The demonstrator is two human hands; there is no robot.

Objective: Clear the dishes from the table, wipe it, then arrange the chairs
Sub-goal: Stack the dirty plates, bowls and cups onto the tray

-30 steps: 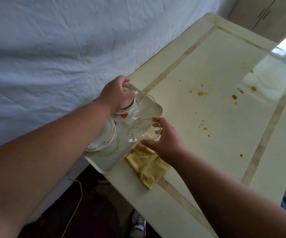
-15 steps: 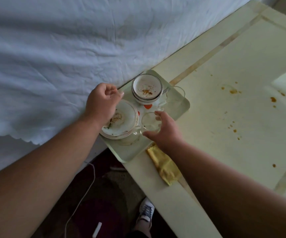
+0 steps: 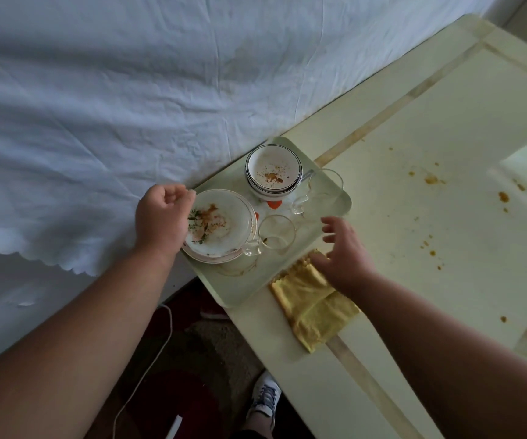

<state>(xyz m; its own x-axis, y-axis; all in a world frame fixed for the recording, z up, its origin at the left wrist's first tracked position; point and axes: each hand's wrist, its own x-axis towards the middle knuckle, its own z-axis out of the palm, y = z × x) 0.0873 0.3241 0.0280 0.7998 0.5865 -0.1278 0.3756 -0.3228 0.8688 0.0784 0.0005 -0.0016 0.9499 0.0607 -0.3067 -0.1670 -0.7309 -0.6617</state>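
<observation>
A pale green tray [image 3: 240, 291] sits at the table's left edge. On it are stacked dirty plates [image 3: 221, 224], stacked white bowls [image 3: 273, 175] and two empty glass cups, one near [image 3: 277, 233] and one far [image 3: 324, 188]. My left hand [image 3: 164, 218] hovers in a fist at the plates' left rim, holding nothing I can see. Fingers spread, my right hand [image 3: 346, 251] is over the tray's right edge and touches none of the dishes. A folded yellow cloth [image 3: 314, 307] lies partly under that hand, beside the tray.
The cream table [image 3: 414, 264] carries orange food stains [image 3: 431, 179] across its middle and right. A bed with a white sheet [image 3: 113, 106] runs along the table's left side. Below, a shoe [image 3: 265, 397] and a white cable [image 3: 148, 365] show on the dark floor.
My left hand moved from the bowls to the plates' rim. My right hand released the near glass cup on the tray and drew back toward the cloth, fingers spread.
</observation>
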